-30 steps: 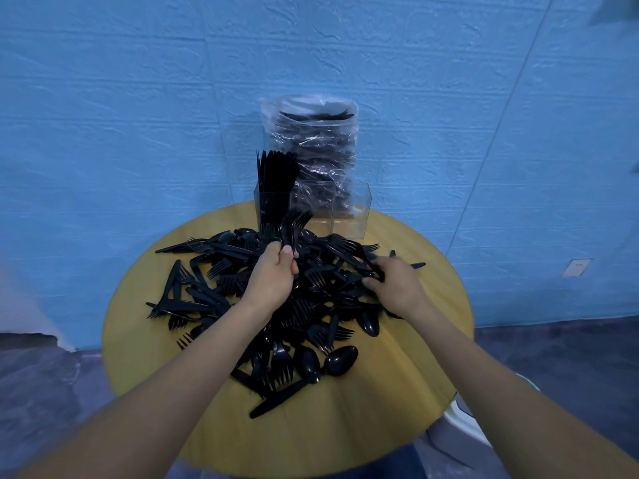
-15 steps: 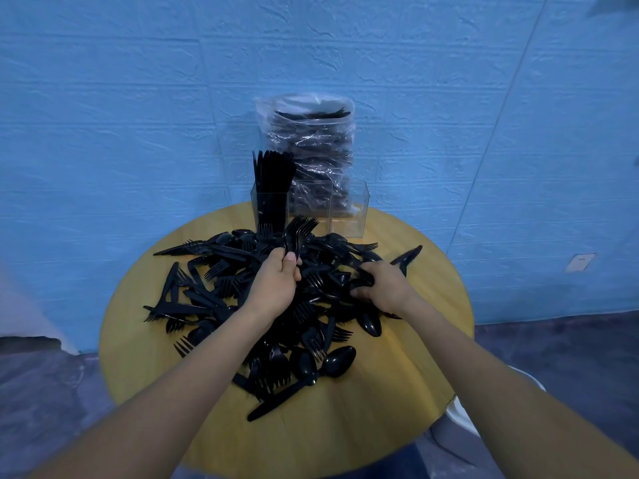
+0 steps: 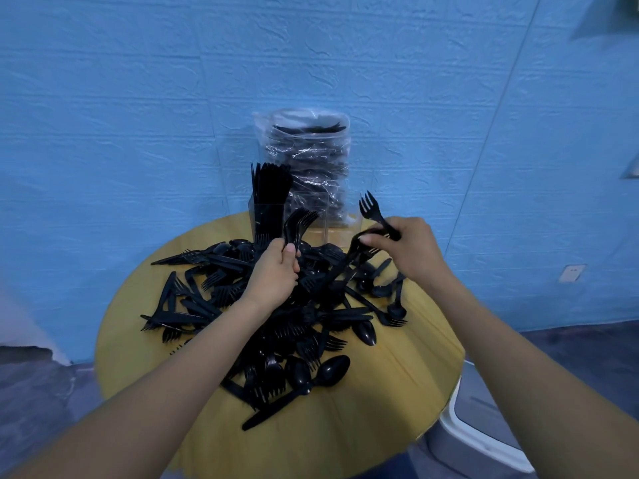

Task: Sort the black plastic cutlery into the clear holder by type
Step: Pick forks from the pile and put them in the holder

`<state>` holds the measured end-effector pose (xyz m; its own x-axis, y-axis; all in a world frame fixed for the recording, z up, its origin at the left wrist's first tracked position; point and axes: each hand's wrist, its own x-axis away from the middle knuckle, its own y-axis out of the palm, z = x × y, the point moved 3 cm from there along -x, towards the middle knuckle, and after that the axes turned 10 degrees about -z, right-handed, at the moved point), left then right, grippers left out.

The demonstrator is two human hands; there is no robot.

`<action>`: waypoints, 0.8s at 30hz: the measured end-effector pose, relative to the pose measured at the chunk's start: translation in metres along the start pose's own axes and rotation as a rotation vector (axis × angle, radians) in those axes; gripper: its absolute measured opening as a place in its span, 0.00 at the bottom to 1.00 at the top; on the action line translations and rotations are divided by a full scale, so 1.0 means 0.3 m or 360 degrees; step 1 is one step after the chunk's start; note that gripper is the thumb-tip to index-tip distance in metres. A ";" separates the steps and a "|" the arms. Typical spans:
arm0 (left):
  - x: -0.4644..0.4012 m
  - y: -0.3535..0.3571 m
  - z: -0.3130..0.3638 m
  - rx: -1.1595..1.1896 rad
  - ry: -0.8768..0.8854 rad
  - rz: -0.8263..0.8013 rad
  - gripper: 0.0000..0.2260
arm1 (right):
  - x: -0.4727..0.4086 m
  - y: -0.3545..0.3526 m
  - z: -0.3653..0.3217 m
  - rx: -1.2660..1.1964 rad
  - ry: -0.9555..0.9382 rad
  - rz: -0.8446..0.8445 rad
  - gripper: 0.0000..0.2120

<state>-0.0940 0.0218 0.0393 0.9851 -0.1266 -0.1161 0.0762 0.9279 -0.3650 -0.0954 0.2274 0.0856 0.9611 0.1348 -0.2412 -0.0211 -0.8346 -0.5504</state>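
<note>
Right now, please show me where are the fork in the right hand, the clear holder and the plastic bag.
fork (image 3: pixel 369 206), head view, tines.
clear holder (image 3: pixel 308 216), head view, front wall.
plastic bag (image 3: pixel 313 157), head view, front.

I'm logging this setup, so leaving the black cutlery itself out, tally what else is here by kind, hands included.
Clear holder: 1
Clear bag of cutlery: 1
Round wooden table: 1
Hands: 2 (left hand grips a bunch of forks; right hand grips a fork)
Total: 5
</note>
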 end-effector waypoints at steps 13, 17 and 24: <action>-0.030 0.055 0.051 -0.0191 -0.0019 -0.0175 0.11 | -0.052 0.036 -0.048 -0.0110 -0.0063 -0.0138 0.04; 0.001 0.105 0.057 0.0264 -0.0154 -0.0373 0.10 | -0.081 0.051 -0.057 -0.0057 -0.0041 -0.0172 0.04; 0.022 0.118 0.071 0.0354 -0.0074 -0.0466 0.16 | -0.102 0.083 -0.040 -0.0064 0.0013 -0.0146 0.03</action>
<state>-0.0816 0.0614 0.0453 0.9221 -0.3868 0.0074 0.3825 0.9089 -0.1663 -0.1220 0.1963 0.0888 0.9607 0.2073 -0.1848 0.0778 -0.8397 -0.5374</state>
